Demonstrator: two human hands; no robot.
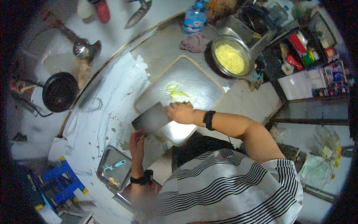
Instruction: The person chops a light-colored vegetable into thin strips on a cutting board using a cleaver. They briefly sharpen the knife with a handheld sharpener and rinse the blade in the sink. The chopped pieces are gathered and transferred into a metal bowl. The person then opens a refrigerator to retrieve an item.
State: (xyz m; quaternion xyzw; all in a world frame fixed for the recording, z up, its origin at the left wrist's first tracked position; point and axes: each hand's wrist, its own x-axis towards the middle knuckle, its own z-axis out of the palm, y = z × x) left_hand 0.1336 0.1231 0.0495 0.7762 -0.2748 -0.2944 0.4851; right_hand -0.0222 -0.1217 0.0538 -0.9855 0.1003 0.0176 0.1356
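My right hand (180, 112) grips a wide-bladed cleaver (152, 119) near its handle, over the near left part of a metal cutting board (200, 81). The fingers of my left hand (137, 141) are at the blade's lower left corner; blur hides whether they pinch it. Cut pale green vegetable pieces (176, 91), perhaps scallion, lie in a small pile on the board, just beyond the blade. A steel bowl (249, 54) to the far right holds pale yellow shreds (230, 59) that look like potato.
A metal tray (102, 170) with a light-blue peeler (115, 165) and small scraps (113, 181) lies left of my left hand. Beyond the board are a crumpled cloth (194, 42) and a blue-labelled bottle (194, 19). A black frying pan (60, 91) is at far left.
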